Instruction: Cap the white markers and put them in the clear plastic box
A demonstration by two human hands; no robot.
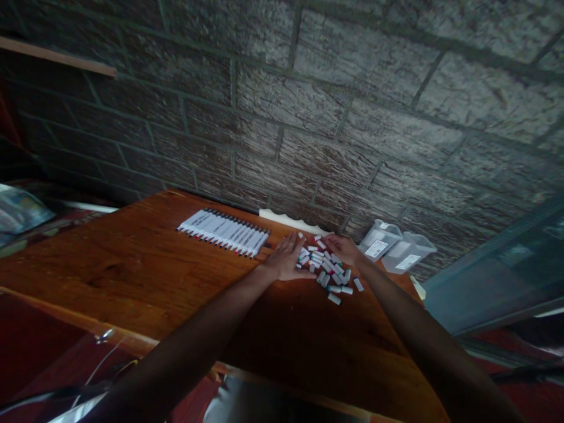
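A loose heap of small white marker caps [328, 271] lies on the wooden table [132, 264] near its far right corner. My left hand [288, 258] rests flat on the table at the left edge of the heap, fingers stretched out. My right hand [345, 249] lies at the far right side of the heap, fingers curled down among the caps; what they hold, if anything, is hidden. A neat row of several white markers [224, 232] lies side by side to the left of my left hand.
Two clear plastic boxes [396, 249] with labels sit at the table's right corner against the brick wall [308, 106]. A white scalloped strip [291, 222] lies along the wall behind the caps. A glass panel [497, 276] stands at right.
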